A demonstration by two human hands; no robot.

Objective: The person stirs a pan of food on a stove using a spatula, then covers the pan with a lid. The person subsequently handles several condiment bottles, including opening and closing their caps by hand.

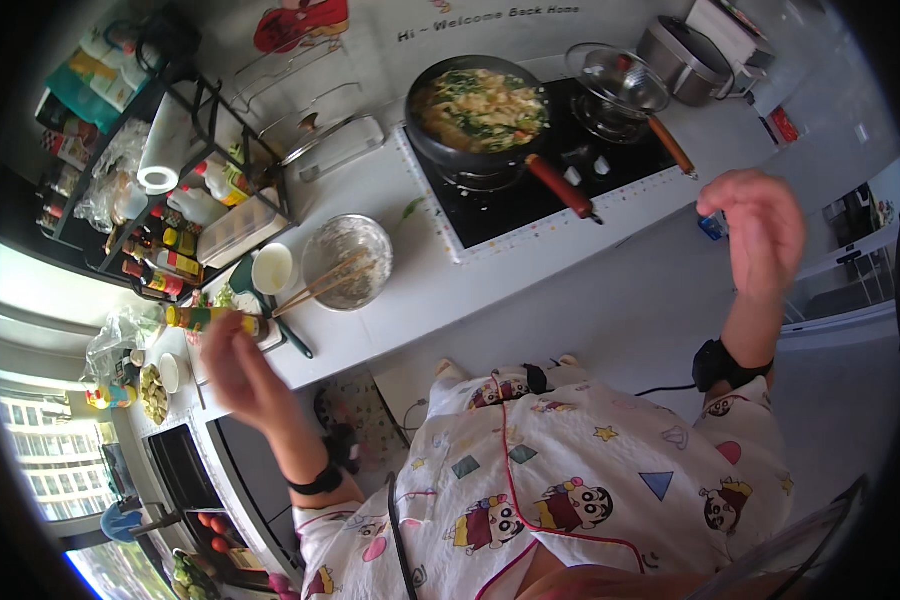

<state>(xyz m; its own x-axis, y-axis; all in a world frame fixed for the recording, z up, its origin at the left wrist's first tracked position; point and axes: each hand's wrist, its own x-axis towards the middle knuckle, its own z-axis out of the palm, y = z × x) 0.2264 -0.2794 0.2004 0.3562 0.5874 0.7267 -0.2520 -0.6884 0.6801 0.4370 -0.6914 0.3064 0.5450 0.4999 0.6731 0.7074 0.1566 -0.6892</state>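
My left hand (242, 372) is raised over the left part of the counter, blurred by motion. Its fingers are loosely extended and appear to hold nothing. Just behind them stands a jar with a yellow lid (192, 318), which they partly cover. My right hand (760, 235) is lifted at the right, off the counter's edge, fingers loosely bent and nothing visible in them. On the cooktop (570, 165), a black wok (480, 110) holds a cooked egg-and-greens mixture, and its red-brown handle points toward me. A steel bowl (375, 245) coated with white residue has chopsticks (320, 285) resting in it.
A glass-lidded pan (620, 80) sits right of the wok, beside a grey cooker (685, 60). A white cup (274, 268) and a dark green-handled tool (295, 340) are beside the bowl. Bottles crowd the black rack (270, 165). A small blue object (712, 227) shows by my right fingertips.
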